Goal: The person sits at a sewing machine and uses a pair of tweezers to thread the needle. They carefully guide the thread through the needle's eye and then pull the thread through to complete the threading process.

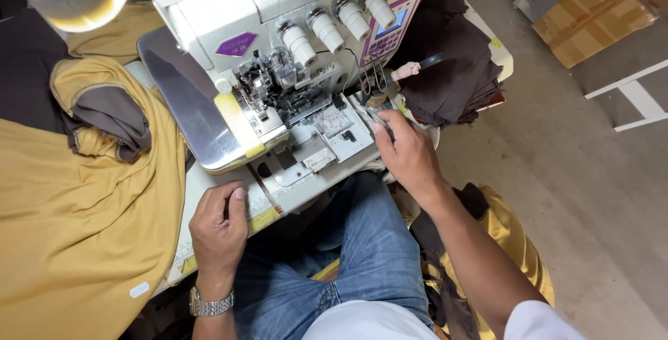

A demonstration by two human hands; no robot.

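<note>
Across the left of the table lies a broad mustard-yellow knit garment (76, 222) with dark grey trim, soft and limp, likely best gathered at a hem or seam. Beside it stands the white industrial overlock sewing machine (278, 48) with four tension knobs. Right of it sits a stack of dark brown fabric pieces (452, 68). The left hand (219, 232) rests loosely curled on the table edge, grasping nothing. The right hand (410, 155) pinches slim metal tweezers (381, 119) beside the machine's bed.
</note>
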